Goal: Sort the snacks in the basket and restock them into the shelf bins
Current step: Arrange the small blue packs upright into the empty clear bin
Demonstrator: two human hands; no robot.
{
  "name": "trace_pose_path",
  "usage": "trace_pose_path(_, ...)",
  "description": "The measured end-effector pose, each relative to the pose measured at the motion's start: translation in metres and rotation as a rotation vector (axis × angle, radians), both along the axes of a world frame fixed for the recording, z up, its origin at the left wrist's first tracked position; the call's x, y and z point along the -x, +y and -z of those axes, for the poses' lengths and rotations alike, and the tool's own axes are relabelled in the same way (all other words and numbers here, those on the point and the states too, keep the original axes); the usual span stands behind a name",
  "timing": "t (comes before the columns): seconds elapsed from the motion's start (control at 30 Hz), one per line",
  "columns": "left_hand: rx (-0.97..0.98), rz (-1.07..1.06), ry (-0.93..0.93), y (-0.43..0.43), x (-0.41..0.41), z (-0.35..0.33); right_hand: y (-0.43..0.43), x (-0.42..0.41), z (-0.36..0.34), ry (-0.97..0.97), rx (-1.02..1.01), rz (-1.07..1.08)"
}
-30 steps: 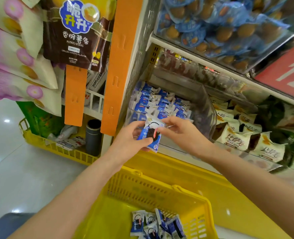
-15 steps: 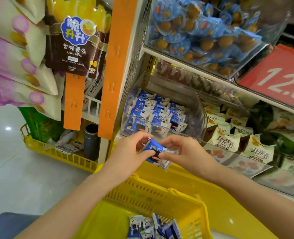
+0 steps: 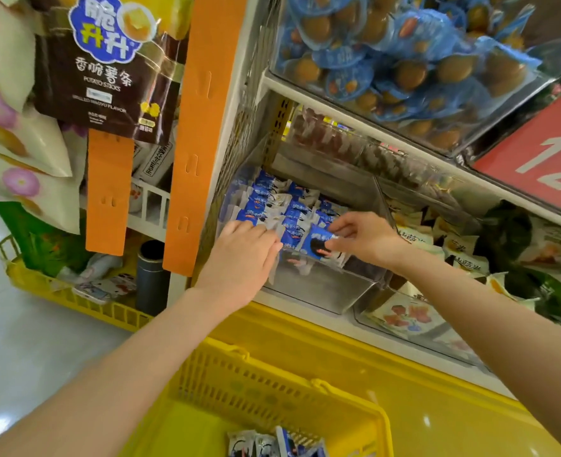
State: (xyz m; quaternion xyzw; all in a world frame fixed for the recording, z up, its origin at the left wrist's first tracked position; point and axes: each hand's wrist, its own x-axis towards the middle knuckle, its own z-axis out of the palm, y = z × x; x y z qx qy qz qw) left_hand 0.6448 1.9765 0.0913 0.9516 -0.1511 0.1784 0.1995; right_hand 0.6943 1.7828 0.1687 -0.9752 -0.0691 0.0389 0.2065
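Observation:
A clear shelf bin (image 3: 322,288) holds several rows of blue-and-white cookie packets (image 3: 272,199). My right hand (image 3: 364,237) pinches one blue cookie packet (image 3: 317,247) at the front right of the bin. My left hand (image 3: 242,255) reaches over the bin's front left, its fingers curled on the white edge of a packet in the front row. Below, the yellow basket (image 3: 272,384) shows several more of the same packets (image 3: 272,443) at its bottom edge.
The upper shelf bin holds blue-wrapped round snacks (image 3: 404,61). White and green packets (image 3: 463,252) fill the bins to the right, under a red price sign (image 3: 542,159). Orange hanging strips (image 3: 200,127), potato-stick bags (image 3: 107,67) and a dark cylinder (image 3: 152,278) stand on the left.
Both hands rose from in front of the bin into it. The packet held between them went along and now sits at the bin's front, in my right hand.

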Motion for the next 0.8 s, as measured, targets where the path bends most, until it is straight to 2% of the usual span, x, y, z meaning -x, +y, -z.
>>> trace_pose_path(0.13, 0.044, 0.009, -0.081, 0.001, -0.001, 0.008, 0.010, -0.018, 0.019, 0.153, 0.079, -0.098)
trace_pose_path(0.4, 0.084, 0.027, -0.111, 0.002, -0.003, 0.011, 0.017, -0.028, 0.041, 0.243, -0.051, -0.193)
trace_pose_path(0.6, 0.061, 0.030, -0.094, 0.003, -0.001, 0.009, 0.017, -0.025, 0.039, 0.150, 0.006, -0.216)
trace_pose_path(0.73, 0.071, 0.029, -0.082, 0.003, -0.001, 0.006, 0.016, -0.002, 0.031, 0.103, -0.070, -0.111)
trace_pose_path(0.8, 0.080, 0.021, -0.082, 0.002, -0.002, 0.005, 0.011, 0.019, 0.031, 0.015, 0.010, -0.144)
